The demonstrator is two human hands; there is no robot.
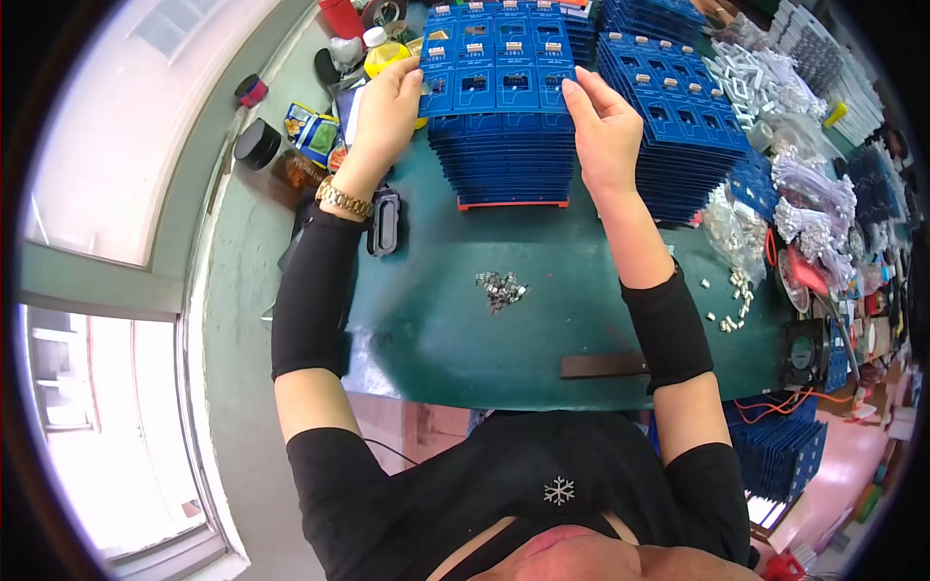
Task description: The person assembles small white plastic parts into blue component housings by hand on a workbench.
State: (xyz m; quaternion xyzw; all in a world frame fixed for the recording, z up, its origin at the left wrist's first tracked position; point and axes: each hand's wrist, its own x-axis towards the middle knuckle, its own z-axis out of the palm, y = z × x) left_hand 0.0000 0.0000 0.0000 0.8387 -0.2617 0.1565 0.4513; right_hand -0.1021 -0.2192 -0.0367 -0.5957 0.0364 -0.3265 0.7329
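Observation:
My left hand (389, 111) and my right hand (607, 131) grip opposite side edges of a blue circuit board panel (494, 70). White connectors and square cut-outs show in rows across it. Directly beneath is a tall stack of similar blue panels (504, 165); whether the held panel touches the stack I cannot tell. Beside my right hand rises a second stack of blue panels (668, 107), its top boards also bearing white connectors. A small pile of metallic parts (501, 290) lies on the green table mat (455, 358), between my forearms.
A yellow bottle (385, 50), a dark-lidded jar (260, 145) and a black tray (385, 223) stand to the left. Loose white connectors (738, 305) and bagged white parts (814, 203) crowd the right. Close to the front edge lies a dark flat strip (603, 365).

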